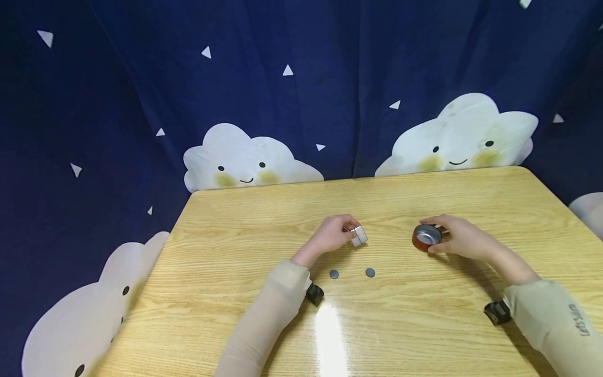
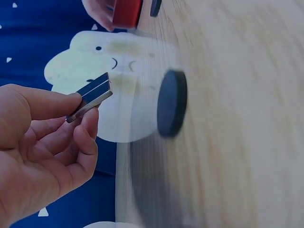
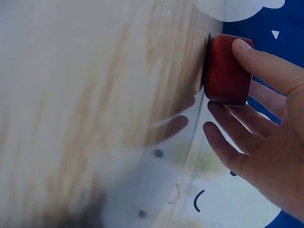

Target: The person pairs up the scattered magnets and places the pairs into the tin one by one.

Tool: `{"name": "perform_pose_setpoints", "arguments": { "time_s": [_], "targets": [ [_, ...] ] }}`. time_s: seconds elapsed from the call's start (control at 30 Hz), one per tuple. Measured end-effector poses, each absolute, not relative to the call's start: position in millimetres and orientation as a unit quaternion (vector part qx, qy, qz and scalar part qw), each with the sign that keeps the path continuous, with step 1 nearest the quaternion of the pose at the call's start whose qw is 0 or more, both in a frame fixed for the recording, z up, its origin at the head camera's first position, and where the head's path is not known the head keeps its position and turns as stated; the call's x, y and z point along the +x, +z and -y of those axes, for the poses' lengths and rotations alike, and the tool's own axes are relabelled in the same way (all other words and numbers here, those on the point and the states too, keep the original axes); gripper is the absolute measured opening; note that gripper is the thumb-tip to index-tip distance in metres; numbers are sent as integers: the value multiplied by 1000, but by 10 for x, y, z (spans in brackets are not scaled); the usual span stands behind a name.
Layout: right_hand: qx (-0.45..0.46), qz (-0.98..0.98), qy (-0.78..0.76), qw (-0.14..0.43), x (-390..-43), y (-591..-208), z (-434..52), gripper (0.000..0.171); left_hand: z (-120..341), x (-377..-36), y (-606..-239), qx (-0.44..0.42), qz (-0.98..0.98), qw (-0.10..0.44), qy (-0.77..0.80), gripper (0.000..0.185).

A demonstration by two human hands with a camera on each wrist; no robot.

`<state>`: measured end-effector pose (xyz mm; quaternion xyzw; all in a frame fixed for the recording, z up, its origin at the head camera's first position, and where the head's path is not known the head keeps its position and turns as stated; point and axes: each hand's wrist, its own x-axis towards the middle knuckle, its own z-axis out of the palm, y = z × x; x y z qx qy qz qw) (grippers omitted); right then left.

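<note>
The fingers [image 2: 83,126] of the left hand [image 1: 335,234] pinch a small stack of flat bar pieces [image 2: 90,96], thumb on top and forefinger beneath, held just above the worktop [image 1: 264,220]. The right hand [image 1: 464,238] curls round a red round holder [image 1: 426,237] with a silvery face, thumb [image 3: 266,64] along its side and the other fingers loosely cupped under it; in the right wrist view the holder sits against the wood.

Judging from this, the step in hand is gathering the pieces, each hand gripping one. A next move would call for keeping both grips steady and the two pieces well apart.

The bars look thin, dark-faced and pale-edged. Two dark round discs [image 1: 334,274] [image 1: 370,272] lie flat on the worktop between the forearms.
</note>
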<state>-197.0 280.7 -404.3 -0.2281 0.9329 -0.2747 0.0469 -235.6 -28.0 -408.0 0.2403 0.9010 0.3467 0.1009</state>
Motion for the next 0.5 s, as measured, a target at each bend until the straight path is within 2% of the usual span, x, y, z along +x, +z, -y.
{"name": "perform_pose_setpoints", "arguments": {
  "time_s": [0.5],
  "targets": [
    [-231, -927, -292, 47, -1970, -4056, -2742, 63, 166, -2297, -4077, 221, -880, 114, 405, 18]
  ]
}}
